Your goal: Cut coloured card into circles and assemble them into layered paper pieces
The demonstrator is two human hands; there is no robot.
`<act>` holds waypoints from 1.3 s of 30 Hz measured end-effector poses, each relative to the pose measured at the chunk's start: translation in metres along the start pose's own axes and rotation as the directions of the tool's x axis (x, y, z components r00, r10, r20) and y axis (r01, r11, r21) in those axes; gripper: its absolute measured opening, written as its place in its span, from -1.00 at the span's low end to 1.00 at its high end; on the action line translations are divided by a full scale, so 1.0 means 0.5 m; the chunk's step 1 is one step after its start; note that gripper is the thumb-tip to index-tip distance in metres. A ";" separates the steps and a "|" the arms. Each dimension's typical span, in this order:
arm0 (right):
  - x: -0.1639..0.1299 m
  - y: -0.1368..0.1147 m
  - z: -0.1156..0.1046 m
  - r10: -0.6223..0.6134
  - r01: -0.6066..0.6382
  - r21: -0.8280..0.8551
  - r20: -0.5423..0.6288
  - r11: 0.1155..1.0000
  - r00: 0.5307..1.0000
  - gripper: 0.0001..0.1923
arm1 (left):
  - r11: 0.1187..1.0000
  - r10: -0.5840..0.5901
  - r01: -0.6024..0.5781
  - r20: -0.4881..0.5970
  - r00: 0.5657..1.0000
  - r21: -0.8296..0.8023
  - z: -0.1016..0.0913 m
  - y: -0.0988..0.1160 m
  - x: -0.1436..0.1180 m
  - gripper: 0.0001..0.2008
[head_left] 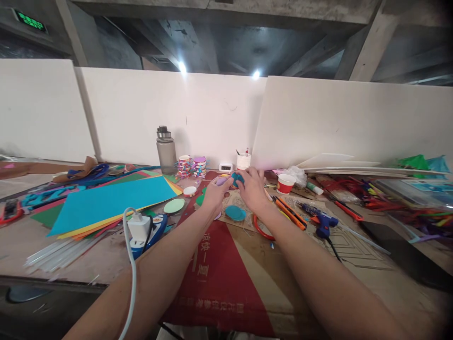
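A: Status on hands?

B: Left hand (216,190) and right hand (252,188) both far-centre over cardboard (283,283), nearly touching. Pinched together on teal piece (237,178); lilac piece (222,180) under left fingers. Grip closed on both sides, piece held just above table.

A: Progress?

B: Looks mid-assembly, judging only by layout. Cut and waiting: teal disc (235,213) just near of hands, green disc (174,206) to left. Two pieces apparently being joined; bond itself hidden by fingers, cannot confirm.

A: Glue?

B: Blue glue gun (320,222) lying right, untouched. Second gun (152,231) near-left beside white plug (138,226), cable running toward camera. Glue sticks (60,255) further left, loose pile.

A: Stock left?

B: Plenty. Paper sheets (109,203) stacked left, mostly uncut. Orange knife (290,213) right of hands, red cup (285,183) beyond it.

A: Other clutter?

B: Bottle (166,151) and tape rolls (191,166) far against white board, small clock (225,166) alongside. Scraps far right, too blurred to identify.

A: Estimate?

B: Partly done at best. Discs unused, guns idle, finished item not visible.
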State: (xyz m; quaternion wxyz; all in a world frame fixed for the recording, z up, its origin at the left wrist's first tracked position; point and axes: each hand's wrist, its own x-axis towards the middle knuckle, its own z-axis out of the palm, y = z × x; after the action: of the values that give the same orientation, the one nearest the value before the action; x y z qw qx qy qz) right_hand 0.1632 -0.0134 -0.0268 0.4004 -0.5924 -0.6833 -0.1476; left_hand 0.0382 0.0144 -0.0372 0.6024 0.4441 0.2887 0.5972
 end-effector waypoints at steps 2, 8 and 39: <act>0.003 0.005 -0.001 0.027 -0.027 0.027 0.012 0.999 1.000 -0.73 | 0.999 0.019 -0.019 0.016 1.000 0.032 0.000 0.000 -0.001 -0.56; 0.008 0.011 -0.003 0.049 -0.051 0.049 0.026 0.998 0.998 -0.77 | 0.994 0.041 -0.045 0.039 0.998 0.098 -0.001 -0.001 0.001 -0.58; 0.015 0.050 -0.010 -0.179 0.191 -0.087 0.123 0.978 0.976 -0.89 | 0.934 -0.304 0.327 0.164 0.938 -0.142 0.007 -0.007 -0.009 -0.89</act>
State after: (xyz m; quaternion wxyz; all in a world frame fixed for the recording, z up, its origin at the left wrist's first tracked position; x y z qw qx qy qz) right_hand 0.1882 -0.0054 -0.0252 0.3157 -0.5526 -0.7492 -0.1836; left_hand 0.0423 0.0097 -0.0393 0.7445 0.3802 0.2623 0.4821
